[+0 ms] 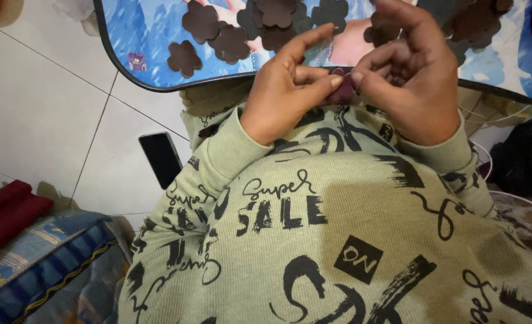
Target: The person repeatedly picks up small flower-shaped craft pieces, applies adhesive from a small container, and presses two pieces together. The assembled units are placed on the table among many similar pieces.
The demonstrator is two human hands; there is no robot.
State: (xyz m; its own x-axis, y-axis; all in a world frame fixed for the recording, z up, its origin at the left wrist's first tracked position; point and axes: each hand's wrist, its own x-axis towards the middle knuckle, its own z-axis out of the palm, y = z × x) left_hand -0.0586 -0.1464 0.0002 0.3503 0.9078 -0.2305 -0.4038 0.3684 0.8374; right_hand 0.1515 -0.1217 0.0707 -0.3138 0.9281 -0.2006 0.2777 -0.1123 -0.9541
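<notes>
We hold a small dark maroon piece (pixel 342 90) between both hands, just above our lap and at the near edge of the blue picture tray (pixel 128 36). Our left hand (pixel 287 90) pinches it with thumb and fingertips, and our right hand (pixel 407 78) pinches its other side, so it stays steady. More flower-shaped cutouts (pixel 230 42) lie spread on the tray. A dark phone (pixel 161 157) lies on the tiled floor (pixel 38 108).

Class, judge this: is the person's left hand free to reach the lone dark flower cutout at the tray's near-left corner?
Probably not yet: the left hand is pinching a small piece with the right hand; otherwise the path to the cutout looks open.
</notes>
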